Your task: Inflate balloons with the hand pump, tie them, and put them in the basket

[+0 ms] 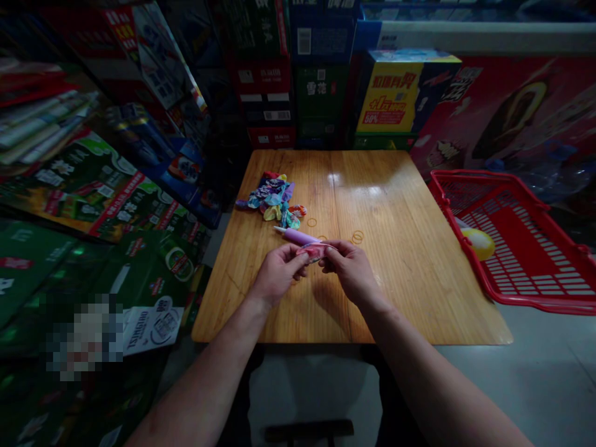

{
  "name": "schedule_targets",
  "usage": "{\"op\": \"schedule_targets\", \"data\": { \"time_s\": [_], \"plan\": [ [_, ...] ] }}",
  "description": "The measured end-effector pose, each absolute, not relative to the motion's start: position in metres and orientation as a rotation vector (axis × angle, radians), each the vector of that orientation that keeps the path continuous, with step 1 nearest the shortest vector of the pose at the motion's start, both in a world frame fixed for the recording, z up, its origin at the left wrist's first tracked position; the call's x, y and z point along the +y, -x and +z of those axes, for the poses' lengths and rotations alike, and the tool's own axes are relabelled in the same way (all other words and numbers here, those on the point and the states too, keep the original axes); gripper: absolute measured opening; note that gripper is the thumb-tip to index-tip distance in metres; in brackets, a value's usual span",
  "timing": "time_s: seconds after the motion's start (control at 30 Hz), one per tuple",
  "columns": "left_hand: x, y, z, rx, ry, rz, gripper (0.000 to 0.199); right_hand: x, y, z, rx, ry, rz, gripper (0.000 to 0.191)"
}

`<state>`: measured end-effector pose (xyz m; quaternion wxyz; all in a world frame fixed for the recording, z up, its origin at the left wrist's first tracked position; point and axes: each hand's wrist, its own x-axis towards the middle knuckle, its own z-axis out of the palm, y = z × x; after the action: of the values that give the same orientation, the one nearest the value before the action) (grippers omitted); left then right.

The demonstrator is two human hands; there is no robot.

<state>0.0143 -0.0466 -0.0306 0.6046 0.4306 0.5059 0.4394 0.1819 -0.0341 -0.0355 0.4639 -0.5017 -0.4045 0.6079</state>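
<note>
Pinching the pink cloth (316, 251) at either end, the hands (277, 271) hold it above the desk (410, 273), beside the purple tube (299, 237); likely light and limp, best gripped by its edges.

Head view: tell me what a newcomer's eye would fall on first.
The left hand and right hand would likely catch it first, pinching a small pink piece over the wooden table. The bright red basket beside the table's right edge stands out next, then the colourful heap of crumpled pieces toward the table's far left.
</note>
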Motion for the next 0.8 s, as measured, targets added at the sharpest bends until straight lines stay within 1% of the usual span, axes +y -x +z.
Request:
{"op": "schedule_targets", "data": {
  "time_s": [0.1, 0.23, 0.33, 0.4, 0.47, 0.5, 0.57, 0.6, 0.63, 0.67, 0.7, 0.73, 0.77, 0.8],
  "plan": [
    [-0.043, 0.002, -0.036, 1.195, -0.928, 1.081, 0.027, -0.035, -0.181, -0.033, -1.086, 1.330, 1.411, 0.023],
    [-0.024, 0.036, -0.040, 1.284, -0.847, 1.137, 0.031, -0.031, -0.199, -0.035, -1.081, 1.358, 1.350, 0.023],
    [-0.007, 0.065, -0.036, 1.465, -0.767, 1.325, 0.029, -0.025, -0.228, -0.035, -0.961, 1.389, 1.226, 0.021],
    [-0.001, 0.072, -0.032, 1.474, -0.719, 1.414, 0.025, -0.023, -0.246, -0.034, -0.900, 1.403, 1.172, 0.020],
    [-0.005, 0.063, -0.027, 1.434, -0.736, 1.437, 0.026, -0.027, -0.256, -0.031, -0.886, 1.385, 1.189, 0.020],
    [-0.011, 0.052, -0.025, 1.408, -0.770, 1.425, 0.027, -0.030, -0.256, -0.030, -0.897, 1.360, 1.224, 0.020],
    [-0.029, 0.022, -0.022, 1.329, -1.048, 1.274, 0.036, -0.038, -0.251, -0.027, -0.921, 1.301, 1.304, 0.020],
    [-0.040, 0.006, -0.022, 1.281, -1.223, 1.184, 0.031, -0.042, -0.245, -0.025, -0.932, 1.276, 1.343, 0.020],
    [-0.050, -0.010, -0.022, 1.253, -1.355, 1.154, 0.030, -0.046, -0.239, -0.023, -0.940, 1.256, 1.384, 0.021],
    [-0.060, -0.023, -0.022, 1.203, -1.454, 1.120, 0.049, -0.049, -0.232, -0.021, -0.946, 1.238, 1.424, 0.022],
    [-0.068, -0.034, -0.024, 1.167, -1.473, 1.099, 0.064, -0.050, -0.227, -0.019, -0.952, 1.219, 1.460, 0.024],
    [-0.074, -0.042, -0.025, 1.139, -1.398, 1.060, 0.063, -0.051, -0.222, -0.018, -0.963, 1.198, 1.494, 0.025],
    [-0.078, -0.046, -0.027, 1.104, -1.283, 1.009, 0.058, -0.051, -0.218, -0.016, -0.975, 1.176, 1.515, 0.025],
    [-0.080, -0.049, -0.028, 1.067, -1.132, 0.958, 0.048, -0.051, -0.215, -0.015, -0.983, 1.157, 1.517, 0.025]
  ]
}}
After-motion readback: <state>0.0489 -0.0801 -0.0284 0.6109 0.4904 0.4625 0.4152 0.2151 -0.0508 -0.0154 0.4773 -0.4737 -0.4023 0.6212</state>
